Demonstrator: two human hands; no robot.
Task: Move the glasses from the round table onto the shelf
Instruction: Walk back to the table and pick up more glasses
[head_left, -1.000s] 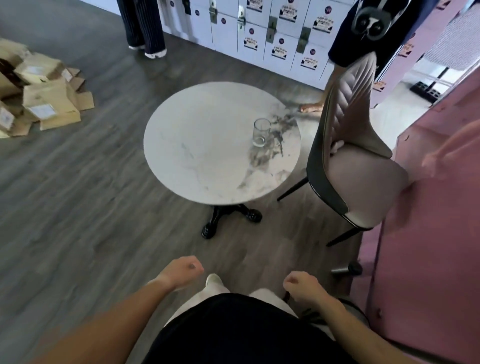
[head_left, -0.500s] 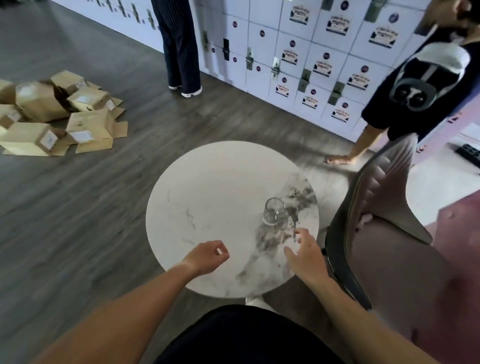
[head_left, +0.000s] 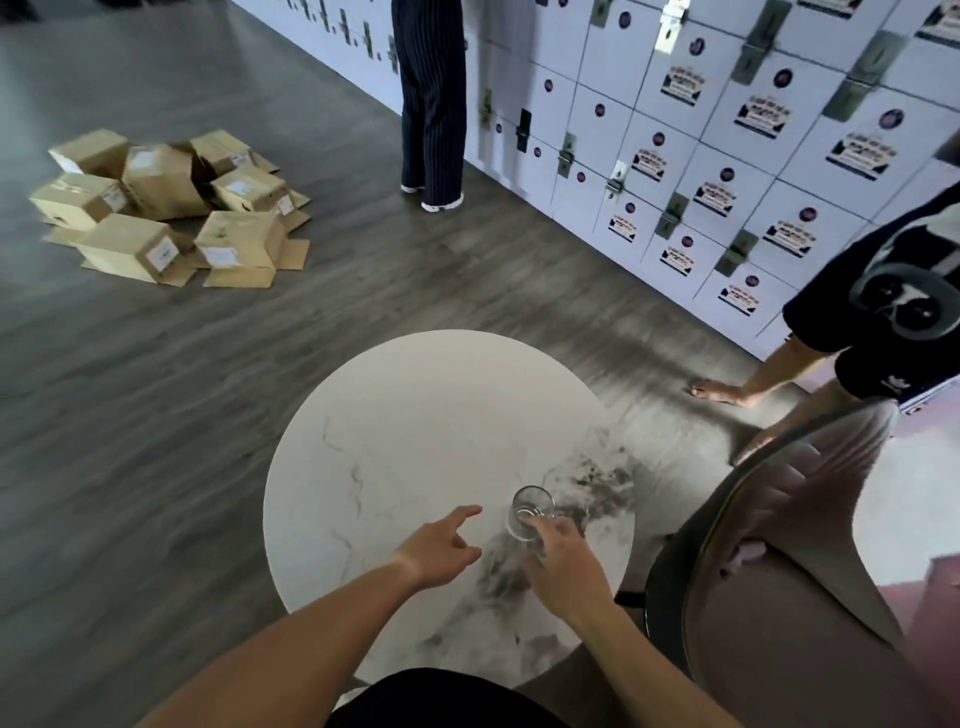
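Right hand has fingers at the near side of the glass; they look to be touching or just wrapping it, but a firm grasp can't be confirmed. Left hand is loose, fingers spread, holding nothing, hovering over the worktop just left of the glass. The glass stands upright on the right part of the round worktop, on the dark marbled patch, apparently empty. Only one glass visible.

Step in hand, as judged: close on the glass and lift. Do it well: wrap thumb and fingers around the wall below the rim, not by the rim alone; lift straight up before swinging away; clear smooth glass may slip, so grip snugly. Left hand is free to steady the base if needed.

Edges and room: glass sits fairly near the right edge, so avoid nudging it outward. Chair stands just beside the worktop on the right, tight on that side. A standing person is beyond the chair, another person by the lockers. Open floor to the left; boxes well apart. Shelf not in view.
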